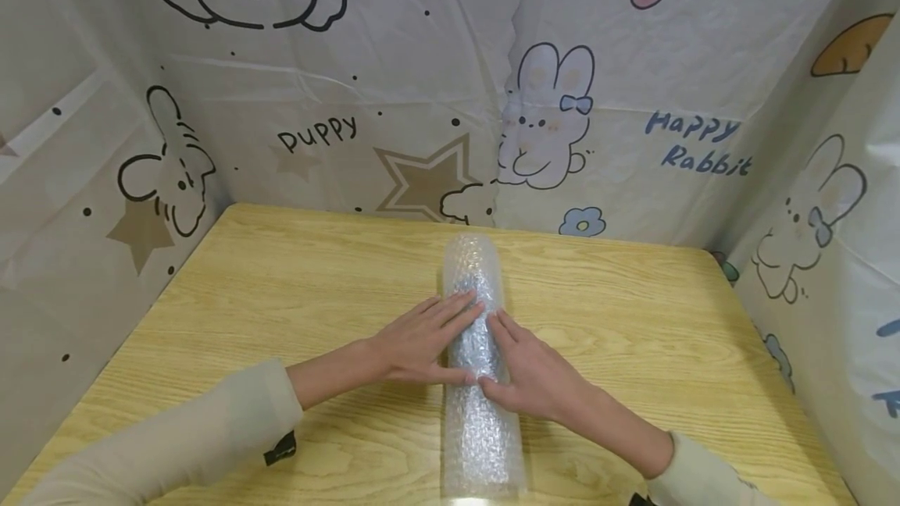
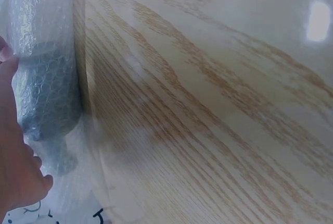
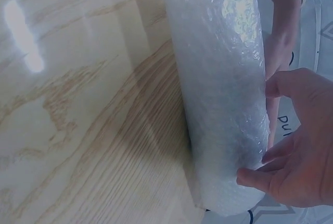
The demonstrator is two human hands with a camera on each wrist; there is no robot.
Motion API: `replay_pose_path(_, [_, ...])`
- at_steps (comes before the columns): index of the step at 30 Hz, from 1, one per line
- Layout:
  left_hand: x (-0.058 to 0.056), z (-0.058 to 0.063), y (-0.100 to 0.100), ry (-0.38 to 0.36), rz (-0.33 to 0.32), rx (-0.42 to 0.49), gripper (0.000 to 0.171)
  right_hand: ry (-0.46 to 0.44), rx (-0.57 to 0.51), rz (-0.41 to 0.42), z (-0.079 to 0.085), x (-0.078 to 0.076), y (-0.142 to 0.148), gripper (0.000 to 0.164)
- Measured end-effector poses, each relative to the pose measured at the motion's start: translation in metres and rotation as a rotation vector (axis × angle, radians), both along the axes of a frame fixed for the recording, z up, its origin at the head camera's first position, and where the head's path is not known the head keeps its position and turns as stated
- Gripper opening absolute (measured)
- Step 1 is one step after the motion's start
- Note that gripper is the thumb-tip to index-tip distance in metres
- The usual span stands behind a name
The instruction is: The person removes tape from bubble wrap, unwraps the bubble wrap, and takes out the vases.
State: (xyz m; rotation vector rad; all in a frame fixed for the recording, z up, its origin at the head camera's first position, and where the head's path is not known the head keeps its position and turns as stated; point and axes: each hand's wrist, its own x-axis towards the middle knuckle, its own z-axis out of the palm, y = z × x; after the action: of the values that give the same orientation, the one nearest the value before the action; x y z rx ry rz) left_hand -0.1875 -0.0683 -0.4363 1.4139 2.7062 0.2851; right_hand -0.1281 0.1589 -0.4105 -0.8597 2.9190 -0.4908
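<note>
A long roll of clear bubble wrap (image 1: pixel 485 443) lies on the table, pointing away from me. In the left wrist view a dark, rounded object (image 2: pixel 52 88) shows through the layers of wrap; its kind is blurred by the bubbles. My left hand (image 1: pixel 425 342) rests on the roll from the left, its fingers stretched over the top. From the right side, my right hand (image 1: pixel 537 377) touches the roll with fingertips and thumb, the fingers only slightly bent. The two thumbs come close together on top of the wrap. The right wrist view shows the right hand (image 3: pixel 307 135) against the roll's side.
The wood-grain table (image 1: pixel 316 256) carries the roll near its middle. Behind it and at both sides hang pale sheets (image 1: pixel 422 61) printed with cartoon animals and lettering. The roll's near end reaches toward the bottom of the head view.
</note>
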Motion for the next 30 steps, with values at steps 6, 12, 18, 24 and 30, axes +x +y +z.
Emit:
replay_pose_path(6, [-0.002,0.0,0.002,0.035,0.008,-0.02,0.1,-0.01,-0.02,-0.078,0.001,0.001,-0.008,0.083])
replay_pose_path(12, [-0.002,-0.001,0.003,0.062,-0.002,-0.003,0.104,0.023,-0.029,-0.136,0.001,0.0,-0.015,0.087])
replay_pose_path(18, [-0.001,0.0,0.005,0.033,0.007,-0.008,0.109,0.024,-0.011,-0.171,0.002,-0.001,-0.019,0.09])
replay_pose_path(24, [-0.001,0.001,0.005,0.015,-0.005,-0.003,0.115,-0.014,0.005,-0.144,0.005,0.0,-0.019,0.095])
replay_pose_path(30, [-0.001,-0.001,0.007,-0.024,0.005,-0.013,0.119,-0.081,0.008,-0.115,0.009,0.0,-0.016,0.098])
